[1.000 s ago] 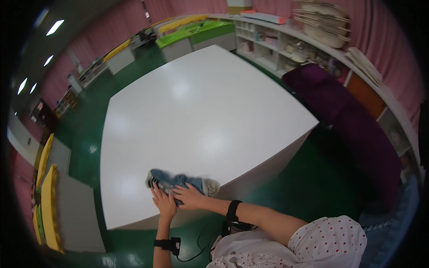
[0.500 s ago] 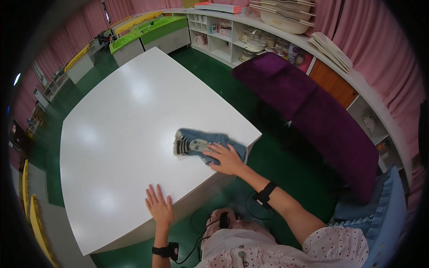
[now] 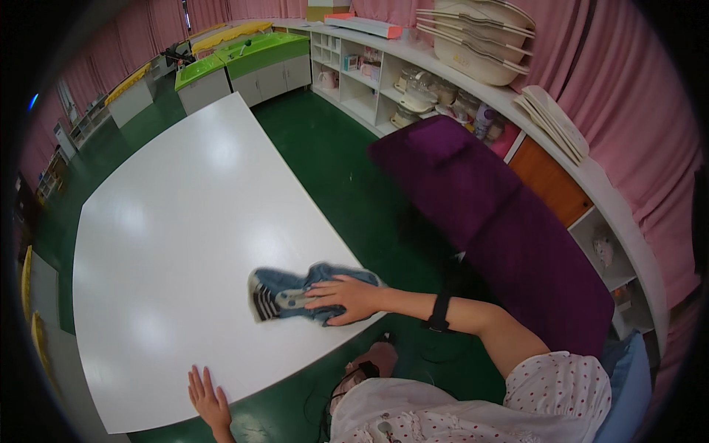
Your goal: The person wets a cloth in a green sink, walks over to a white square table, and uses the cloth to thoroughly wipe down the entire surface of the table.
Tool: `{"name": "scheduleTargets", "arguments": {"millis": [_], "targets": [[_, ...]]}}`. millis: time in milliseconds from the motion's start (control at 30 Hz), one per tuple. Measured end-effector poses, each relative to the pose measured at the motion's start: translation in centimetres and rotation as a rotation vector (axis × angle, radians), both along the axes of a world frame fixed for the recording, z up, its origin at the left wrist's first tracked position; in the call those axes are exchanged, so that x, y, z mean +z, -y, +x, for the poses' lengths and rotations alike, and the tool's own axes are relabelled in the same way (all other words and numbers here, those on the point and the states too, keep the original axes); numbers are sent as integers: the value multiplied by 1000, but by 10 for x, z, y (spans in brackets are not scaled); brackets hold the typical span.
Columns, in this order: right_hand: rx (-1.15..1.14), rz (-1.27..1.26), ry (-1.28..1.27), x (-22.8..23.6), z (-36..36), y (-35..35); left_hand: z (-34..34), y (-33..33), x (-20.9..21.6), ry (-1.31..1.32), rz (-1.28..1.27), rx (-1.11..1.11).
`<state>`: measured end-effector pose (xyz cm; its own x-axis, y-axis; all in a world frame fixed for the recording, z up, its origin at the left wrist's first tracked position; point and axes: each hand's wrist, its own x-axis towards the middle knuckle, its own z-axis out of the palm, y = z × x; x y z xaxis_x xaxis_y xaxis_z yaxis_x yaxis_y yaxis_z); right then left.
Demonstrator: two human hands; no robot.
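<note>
White surface point(image 3: 192, 221) fills the middle and left of view. Purple cover point(image 3: 487, 214) beyond its right side, apart from it, draped over something hidden.

Blue patterned cloth point(image 3: 286, 298) at the surface's near right corner, rumpled, striped end pointing left, other end reaching the edge. Lies there probably because that corner is within easy reach of the right arm.

Right hand point(image 3: 347, 297) palm down on the cloth, fingers extended, not clenched; likely kept flat to spread pressure and control the fabric.

Left hand point(image 3: 210, 399) holds nothing: fingers loosely spread over the near edge, perhaps for balance. Firmness of contact: cannot tell.
</note>
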<state>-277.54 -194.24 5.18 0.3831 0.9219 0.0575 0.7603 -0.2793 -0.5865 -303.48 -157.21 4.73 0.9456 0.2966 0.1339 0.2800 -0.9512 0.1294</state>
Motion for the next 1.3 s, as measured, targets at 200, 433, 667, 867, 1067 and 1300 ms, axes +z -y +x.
{"name": "scheduleTargets", "arguments": {"millis": [200, 433, 667, 867, 1067, 1300], "targets": [[73, 48, 126, -16, 89, -4, 2, 15, -20, -97, 35, 306], [117, 39, 125, -8, 146, -2, 44, 107, -37, -93, 12, 524], [186, 109, 343, -28, 116, 6, 87, 271, -43, 227, -127, 518], [607, 260, 315, -31, 40, 50, 120, 353, -49, 419, -293, 611], [707, 240, 127, -23, 68, 44, 152, 379, -52, 466, -274, 772], [697, 131, 271, -16, 146, -18, 167, 390, -51, 562, -409, 936]]}}
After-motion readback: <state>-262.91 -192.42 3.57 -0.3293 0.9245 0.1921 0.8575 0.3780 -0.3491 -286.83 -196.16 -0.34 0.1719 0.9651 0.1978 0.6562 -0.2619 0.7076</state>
